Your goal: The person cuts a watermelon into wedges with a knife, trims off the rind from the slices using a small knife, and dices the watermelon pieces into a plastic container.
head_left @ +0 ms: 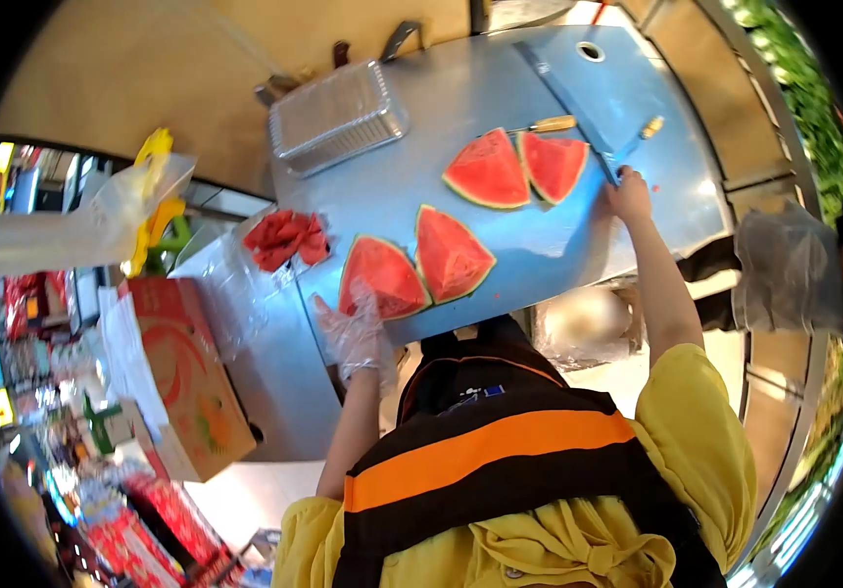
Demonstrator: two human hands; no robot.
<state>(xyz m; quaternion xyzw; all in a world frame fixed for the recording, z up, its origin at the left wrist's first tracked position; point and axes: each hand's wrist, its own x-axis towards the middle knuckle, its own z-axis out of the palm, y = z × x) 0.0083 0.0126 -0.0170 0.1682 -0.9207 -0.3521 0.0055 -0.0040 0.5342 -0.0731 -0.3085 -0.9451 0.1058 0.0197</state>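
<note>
My left hand (351,333), in a clear plastic glove, has its fingers spread over the lower left edge of a watermelon wedge (382,277). A second watermelon wedge (453,255) leans close beside it, red flesh up. My right hand (629,196) is closed around the near end of a long knife (565,101), whose blade points away toward the far edge of the metal table (460,88). Left of that hand lie two more wedges, a larger watermelon piece (488,171) and a smaller watermelon piece (553,165).
A wooden-handled tool (551,124) lies behind the wedges; a yellow-handled tool (651,127) lies right of the knife. Clear plastic trays (338,116) stand at the back left. Red crumpled material (286,240) and a cardboard box (186,377) are at left.
</note>
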